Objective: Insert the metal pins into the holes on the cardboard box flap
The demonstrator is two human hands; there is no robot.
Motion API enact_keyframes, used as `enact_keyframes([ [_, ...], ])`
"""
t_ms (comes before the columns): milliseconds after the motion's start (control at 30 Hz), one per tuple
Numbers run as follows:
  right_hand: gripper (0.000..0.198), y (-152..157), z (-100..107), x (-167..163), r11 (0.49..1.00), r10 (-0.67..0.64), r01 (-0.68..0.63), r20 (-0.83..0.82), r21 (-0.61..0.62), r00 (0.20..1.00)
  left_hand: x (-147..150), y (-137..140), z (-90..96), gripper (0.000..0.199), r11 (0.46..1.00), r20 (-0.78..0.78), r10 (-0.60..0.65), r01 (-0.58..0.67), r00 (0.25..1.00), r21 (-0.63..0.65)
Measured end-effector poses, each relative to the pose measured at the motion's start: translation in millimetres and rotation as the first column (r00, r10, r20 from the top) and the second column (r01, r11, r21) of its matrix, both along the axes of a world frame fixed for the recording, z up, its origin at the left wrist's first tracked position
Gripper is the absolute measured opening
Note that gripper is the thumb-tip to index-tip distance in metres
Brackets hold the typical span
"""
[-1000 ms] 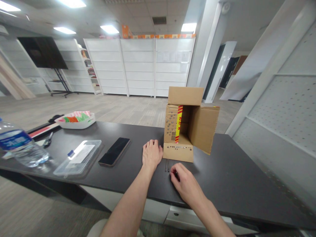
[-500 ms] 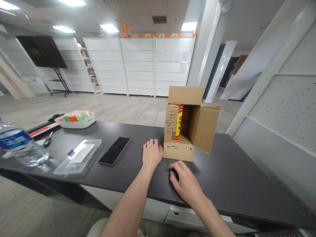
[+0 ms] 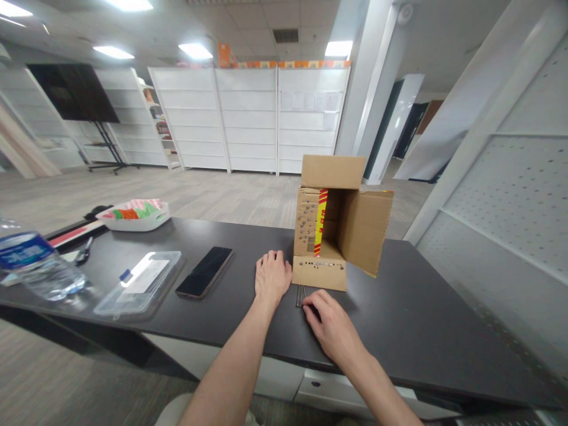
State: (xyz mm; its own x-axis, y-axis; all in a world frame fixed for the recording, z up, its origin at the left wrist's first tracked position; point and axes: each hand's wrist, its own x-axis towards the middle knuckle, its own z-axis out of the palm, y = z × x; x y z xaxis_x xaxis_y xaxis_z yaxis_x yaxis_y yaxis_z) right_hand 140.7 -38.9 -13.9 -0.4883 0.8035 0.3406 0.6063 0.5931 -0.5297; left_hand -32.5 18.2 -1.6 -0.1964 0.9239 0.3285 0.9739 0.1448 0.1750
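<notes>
A cardboard box (image 3: 304, 236) stands on the dark table with its open side toward me and its flaps folded out. Small grey metal heads dot its left flap and line the lower flap. Just in front of that lower flap lie a few thin metal nails (image 3: 299, 297), side by side. My right hand (image 3: 327, 319) is at their right, thumb and forefinger pinched on the end of one nail. My left hand (image 3: 272, 276) lies palm down on the table, fingers stretched forward, against the box's left edge and holding nothing.
Left of my hands lie a black phone (image 3: 205, 272) and a clear plastic case (image 3: 142, 284). Farther left are a water bottle (image 3: 38, 266) and a white basket (image 3: 137, 223) with colourful contents. A perforated white panel (image 3: 523, 177) rises on the right.
My right fingertips have shifted very slightly left at the nails, and the nail by them stands out more clearly. My left hand and the box stay in place; the view drifts a little.
</notes>
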Motion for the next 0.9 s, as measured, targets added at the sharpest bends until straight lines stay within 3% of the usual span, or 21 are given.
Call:
enact_keyframes([
  [467,0.018,-1.2,-0.4,0.2,0.999,0.046,-0.046,0.009,-0.002,0.999,0.0,0.0,2.1,0.023,1.0,0.009,0.0,0.0,1.0,-0.009],
  [900,0.01,-0.4,4.5,-2.3,1.0,0.012,-0.011,0.047,-0.026,0.999,0.6,-0.4,2.5,0.025,1.0,0.01,-0.004,0.004,1.0,-0.005],
])
